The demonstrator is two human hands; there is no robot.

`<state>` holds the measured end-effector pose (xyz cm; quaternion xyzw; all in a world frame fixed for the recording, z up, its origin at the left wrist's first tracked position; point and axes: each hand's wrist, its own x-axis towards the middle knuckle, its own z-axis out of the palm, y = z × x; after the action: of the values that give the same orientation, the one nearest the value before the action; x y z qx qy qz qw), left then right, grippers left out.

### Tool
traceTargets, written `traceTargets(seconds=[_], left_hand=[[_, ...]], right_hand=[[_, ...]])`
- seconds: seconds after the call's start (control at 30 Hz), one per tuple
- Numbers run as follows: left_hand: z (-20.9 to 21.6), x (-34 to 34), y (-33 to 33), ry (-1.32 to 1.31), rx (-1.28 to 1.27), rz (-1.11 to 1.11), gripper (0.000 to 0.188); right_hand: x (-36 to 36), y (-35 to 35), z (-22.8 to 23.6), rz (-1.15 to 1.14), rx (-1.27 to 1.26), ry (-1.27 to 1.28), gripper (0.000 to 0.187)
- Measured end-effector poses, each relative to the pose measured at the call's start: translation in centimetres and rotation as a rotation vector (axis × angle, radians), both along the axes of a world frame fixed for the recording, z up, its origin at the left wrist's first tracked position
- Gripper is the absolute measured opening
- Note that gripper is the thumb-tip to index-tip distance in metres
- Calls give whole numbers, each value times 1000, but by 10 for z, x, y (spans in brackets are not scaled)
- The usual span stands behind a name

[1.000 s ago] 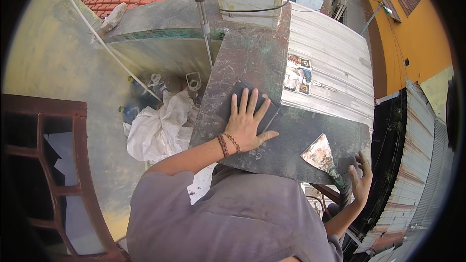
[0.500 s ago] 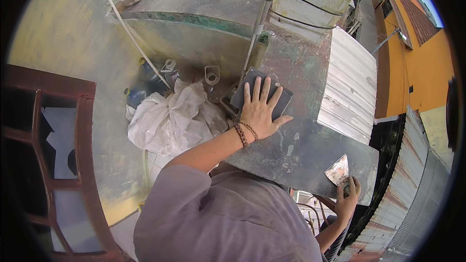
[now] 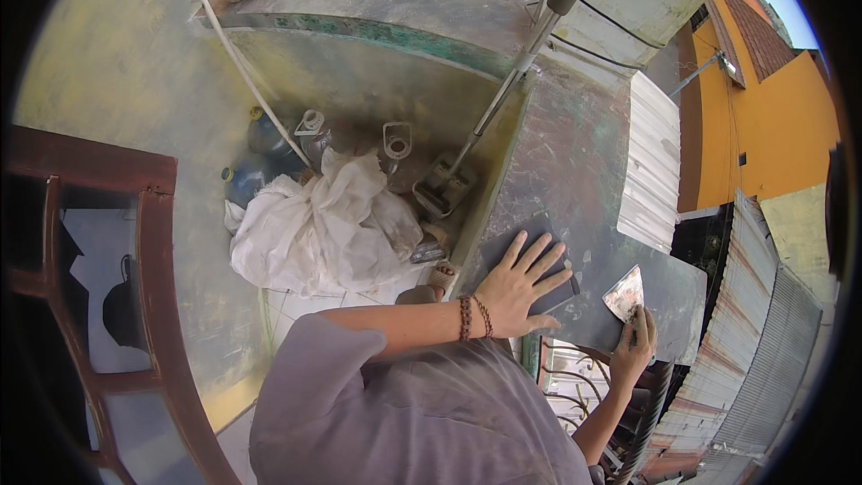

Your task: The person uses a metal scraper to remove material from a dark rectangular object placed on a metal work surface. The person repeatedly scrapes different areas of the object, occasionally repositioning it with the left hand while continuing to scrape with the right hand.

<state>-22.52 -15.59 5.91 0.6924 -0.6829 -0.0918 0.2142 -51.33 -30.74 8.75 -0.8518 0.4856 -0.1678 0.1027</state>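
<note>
My left hand (image 3: 516, 295) lies flat with fingers spread, pressing on a thin dark sheet (image 3: 560, 292) that looks like sandpaper. Under the sheet is the top of a wide, dark, worn ledge (image 3: 584, 153), marked with greenish and reddish patches and pale spots. Toward the ledge's near right end, my right hand (image 3: 634, 350) grips a putty knife (image 3: 623, 295) by its handle. The knife's triangular blade is smeared with pale and rusty residue and points away from me. Most of the sheet is hidden beneath my left palm and fingers.
Left of the ledge, a white sack (image 3: 310, 233) lies on the tiled floor beside several plastic jugs (image 3: 247, 184). A metal pole (image 3: 512, 85) slants past the ledge. A brown-framed window (image 3: 162, 278) stands at left; corrugated roofing (image 3: 651, 162) and metal railing bars lie beyond the ledge.
My left hand has drawn the dark sheet toward me along the ledge. My right hand still grips the putty knife. The view has shifted, showing more floor behind the ledge.
</note>
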Motion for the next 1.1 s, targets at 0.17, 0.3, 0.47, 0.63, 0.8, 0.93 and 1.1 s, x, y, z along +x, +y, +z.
traceTargets(seconds=[0.17, 0.3, 0.47, 0.63, 0.8, 0.93, 1.1], left_hand=[[20, 18, -24, -166, 107, 323, 98], [3, -38, 11, -42, -32, -89, 107], [23, 3, -3, -267, 104, 283, 110], [9, -4, 20, -219, 113, 121, 101], [5, -8, -4, -372, 145, 223, 88], [5, -14, -10, -323, 173, 45, 90], [9, -11, -20, -460, 147, 168, 84]], right_hand=[[20, 7, -5, -46, -193, 114, 37], [22, 6, -28, -150, -339, 32, 35], [25, 8, -30, -120, -343, 15, 33], [-8, 6, -21, -132, -254, 10, 44], [-26, 12, -10, -233, -145, 24, 43], [-39, 40, -3, -421, -5, -101, 49], [-79, 97, -58, -600, 183, -733, 39]])
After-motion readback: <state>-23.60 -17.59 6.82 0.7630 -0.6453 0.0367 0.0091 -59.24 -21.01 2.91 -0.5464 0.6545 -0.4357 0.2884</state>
